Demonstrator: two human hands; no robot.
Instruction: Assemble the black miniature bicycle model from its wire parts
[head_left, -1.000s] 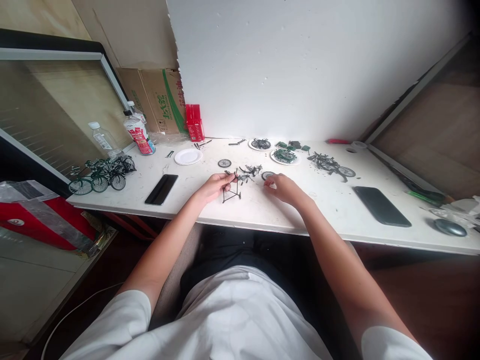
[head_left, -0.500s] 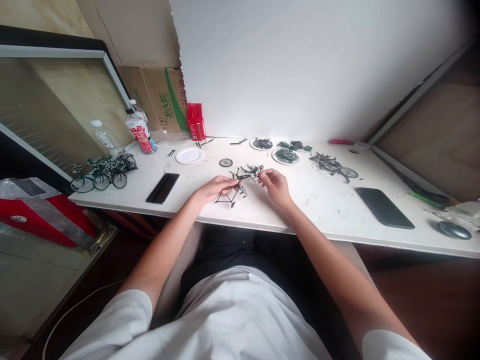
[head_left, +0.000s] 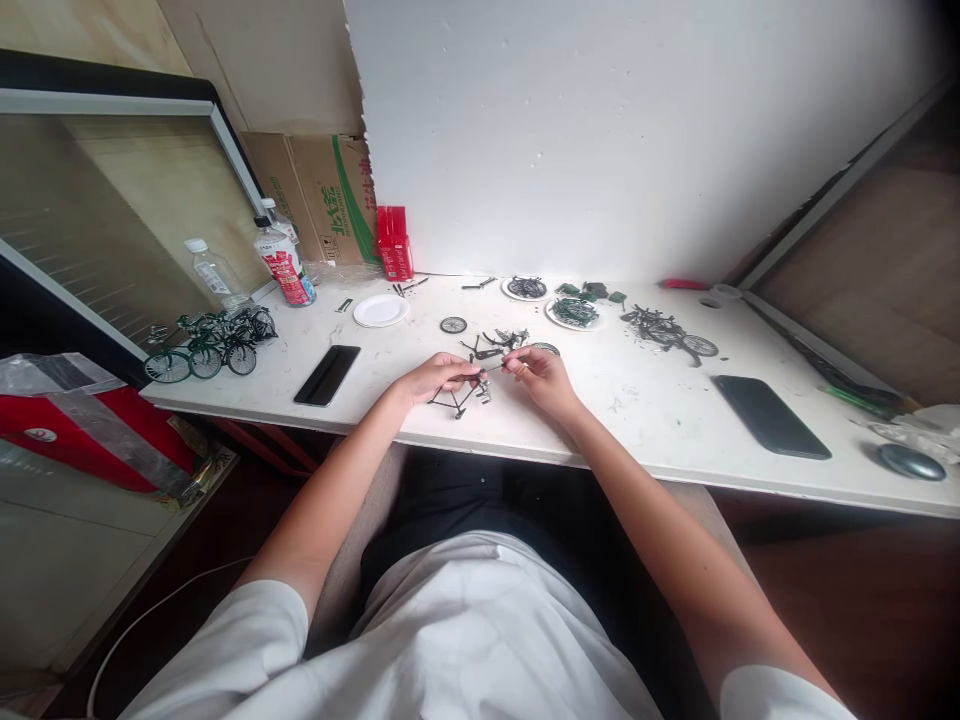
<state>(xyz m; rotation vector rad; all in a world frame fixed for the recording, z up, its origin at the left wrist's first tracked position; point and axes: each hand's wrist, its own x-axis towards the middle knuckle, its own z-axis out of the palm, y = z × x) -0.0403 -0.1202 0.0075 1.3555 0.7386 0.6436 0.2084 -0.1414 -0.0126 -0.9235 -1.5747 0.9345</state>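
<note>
My left hand (head_left: 435,378) is closed on a dark miniature bicycle frame (head_left: 450,402), its thin tubes hanging below the fingers near the table's front edge. Between the fingertips of my right hand (head_left: 538,374) is a thin rod-shaped tool (head_left: 495,367), its tip pointing left at the frame; its exact kind is too small to make out. Just beyond both hands lie loose dark bicycle parts (head_left: 487,350). A small spoked wheel (head_left: 453,325) lies flat a little farther back, and another wheel (head_left: 546,348) shows partly behind my right hand.
Finished-looking miniature bicycles (head_left: 202,350) stand at the left, near bottles (head_left: 285,265) and a phone (head_left: 327,375). A white plate (head_left: 380,311) lies farther back. Plates of parts (head_left: 574,314) and a dark pile (head_left: 667,332) are right of centre. A dark slab (head_left: 771,415) and mouse (head_left: 910,461) lie at right.
My right hand has moved slightly left and down, bringing the thin tool closer to the bicycle frame. The frame has tilted a little in my left hand.
</note>
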